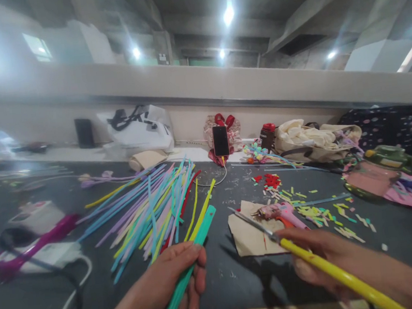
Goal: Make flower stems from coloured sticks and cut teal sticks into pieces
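Note:
My left hand, low and left of centre, is closed around a teal strip, which slants up and to the right. Two yellow strips stick up just behind its fingers. My right hand grips a yellow-handled tool with a thin metal shaft pointing up and left. That tip hangs over the left edge of a piece of cardboard. On the cardboard lies a pink glue gun. A pile of coloured strips spreads over the dark table beyond my left hand.
Small cut pieces lie scattered right of the glue gun. A phone stands at the back on a white cable, with a dark red-capped bottle beside it. A white power strip sits at left, a green-lidded container at right.

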### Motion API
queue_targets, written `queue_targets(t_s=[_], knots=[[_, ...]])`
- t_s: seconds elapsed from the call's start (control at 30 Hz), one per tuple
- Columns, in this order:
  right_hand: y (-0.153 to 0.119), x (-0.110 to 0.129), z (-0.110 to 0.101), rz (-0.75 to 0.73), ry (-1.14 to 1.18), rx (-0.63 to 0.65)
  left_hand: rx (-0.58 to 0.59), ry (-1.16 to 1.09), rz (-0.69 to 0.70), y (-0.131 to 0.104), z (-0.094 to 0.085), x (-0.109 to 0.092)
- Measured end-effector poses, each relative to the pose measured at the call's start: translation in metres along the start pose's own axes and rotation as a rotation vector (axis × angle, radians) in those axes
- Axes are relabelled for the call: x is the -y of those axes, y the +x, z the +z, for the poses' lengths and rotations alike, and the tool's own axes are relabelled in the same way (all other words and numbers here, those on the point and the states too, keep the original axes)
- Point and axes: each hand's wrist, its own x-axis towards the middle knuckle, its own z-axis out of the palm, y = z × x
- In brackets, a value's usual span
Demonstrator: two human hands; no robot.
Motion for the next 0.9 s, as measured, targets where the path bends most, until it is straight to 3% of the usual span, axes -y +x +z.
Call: queue_targets(t_s=[0.13,0.27,0.47,0.67,0.9], knots=[[0.015,0.007,-0.033,0.181,0.159,0.122,-0.007,-0.006,-0.009,-0.001,-0.003,0.000],[0.029,0.002,-0.035,0.309,0.167,0.249,-0.025,0.012,0.045,0.000,0.001,0.006],[0.035,0.020,-0.043,0.013,-0.281,0.165,0.039,-0.011,0.048,0.003,-0.005,0.009],[0.046,0.031,-0.049,0.124,-0.398,0.284,0.067,-0.035,0.077,-0.001,-0.004,0.011],[0.070,0.033,-0.047,-0.045,-0.601,0.246,0.030,-0.024,0.084,-0.002,0.002,0.013]])
